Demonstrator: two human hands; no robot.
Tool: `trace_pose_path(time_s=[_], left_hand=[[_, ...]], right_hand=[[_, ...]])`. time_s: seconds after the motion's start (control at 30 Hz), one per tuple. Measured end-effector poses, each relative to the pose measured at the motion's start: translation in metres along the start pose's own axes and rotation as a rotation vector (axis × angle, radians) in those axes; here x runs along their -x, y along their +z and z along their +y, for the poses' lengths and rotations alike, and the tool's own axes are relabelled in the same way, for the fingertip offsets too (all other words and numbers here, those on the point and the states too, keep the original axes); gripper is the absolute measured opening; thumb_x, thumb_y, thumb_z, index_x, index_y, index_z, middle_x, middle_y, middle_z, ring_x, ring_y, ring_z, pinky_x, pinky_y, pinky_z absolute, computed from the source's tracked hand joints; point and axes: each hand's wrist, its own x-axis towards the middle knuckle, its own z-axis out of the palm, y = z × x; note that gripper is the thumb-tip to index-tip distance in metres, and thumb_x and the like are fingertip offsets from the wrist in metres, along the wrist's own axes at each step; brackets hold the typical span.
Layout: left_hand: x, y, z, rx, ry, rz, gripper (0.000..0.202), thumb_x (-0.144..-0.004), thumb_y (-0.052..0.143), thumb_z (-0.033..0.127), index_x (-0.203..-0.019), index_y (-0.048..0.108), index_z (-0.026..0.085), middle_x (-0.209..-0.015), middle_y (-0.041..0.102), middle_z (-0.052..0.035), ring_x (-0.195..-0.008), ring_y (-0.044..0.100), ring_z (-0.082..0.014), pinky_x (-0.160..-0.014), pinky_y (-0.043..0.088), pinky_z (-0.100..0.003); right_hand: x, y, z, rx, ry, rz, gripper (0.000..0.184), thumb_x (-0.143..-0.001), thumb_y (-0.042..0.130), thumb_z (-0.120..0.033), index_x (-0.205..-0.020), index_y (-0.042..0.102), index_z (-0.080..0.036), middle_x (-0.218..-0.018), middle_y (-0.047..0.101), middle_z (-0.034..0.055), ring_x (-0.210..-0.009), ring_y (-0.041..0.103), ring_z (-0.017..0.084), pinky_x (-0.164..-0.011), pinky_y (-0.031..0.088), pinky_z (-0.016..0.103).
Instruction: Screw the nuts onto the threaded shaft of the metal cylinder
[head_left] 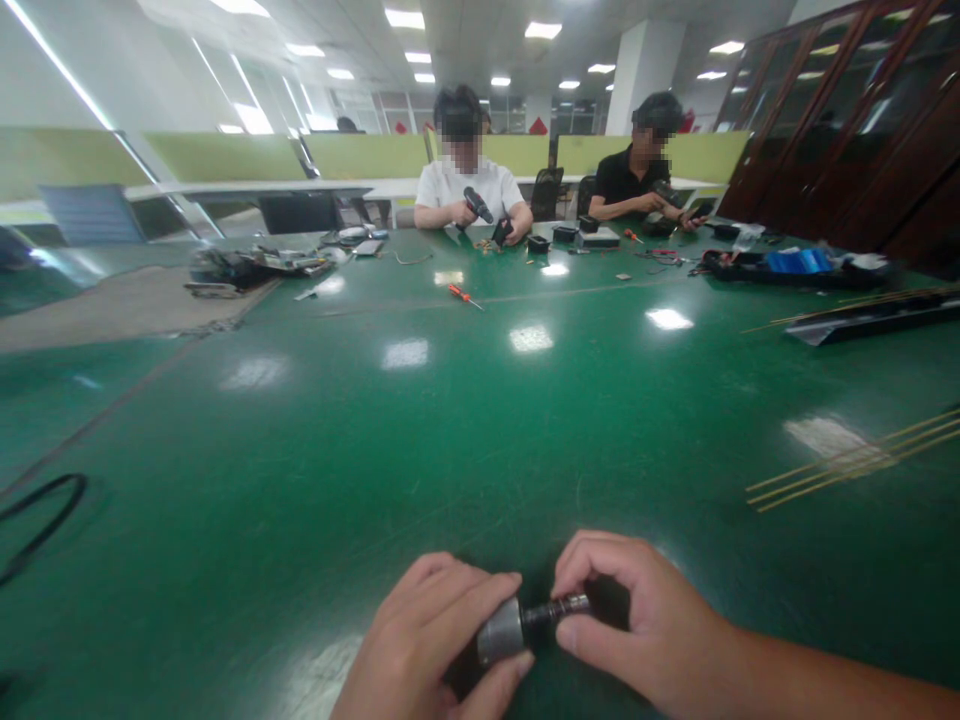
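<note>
Cylinder, bottom centre: metal by look of it, smooth, kinda satin. Shaft next to it: darker, bit shiny, metallic glint at far end. Counter: super glossy, smooth, mirrors ceiling lights, few fine scratches. Sheet at left: matt, ragged edge, cloth or cardboard, can't tell. Screwdriver, upper middle: plasticky handle. Cabinet, upper right: polished wood look, glassy panes.
</note>
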Motion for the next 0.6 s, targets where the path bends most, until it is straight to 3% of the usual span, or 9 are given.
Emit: trace_pose_path(time_s=[0.2, 0.6], left_hand=[[-0.0022, -0.0002, -0.0002, -0.003, 0.015, 0.042, 0.035, -0.087, 0.064, 0.022, -0.121, 0.063, 0.023, -0.089, 0.076, -0.0040, -0.074, 0.072, -0.0187, -0.074, 0.058, -0.032], [-0.0062, -0.0026, 0.0040, -0.011, 0.011, 0.020, 0.036, -0.084, 0.065, 0.017, -0.119, 0.063, 0.022, -0.088, 0.076, -0.0023, -0.073, 0.071, -0.0176, -0.075, 0.057, -0.032]], right_hand=[[0.0003, 0.0001, 0.0001, -0.007, 0.006, 0.010, 0.007, -0.080, 0.067, -0.024, -0.080, 0.063, -0.019, -0.079, 0.065, 0.0016, -0.075, 0.060, 0.016, -0.070, 0.043, 0.027], [0.0009, -0.0003, -0.0008, -0.006, 0.019, 0.006, 0.006, -0.079, 0.067, -0.022, -0.079, 0.062, -0.019, -0.077, 0.063, 0.0008, -0.073, 0.057, 0.016, -0.069, 0.042, 0.028]])
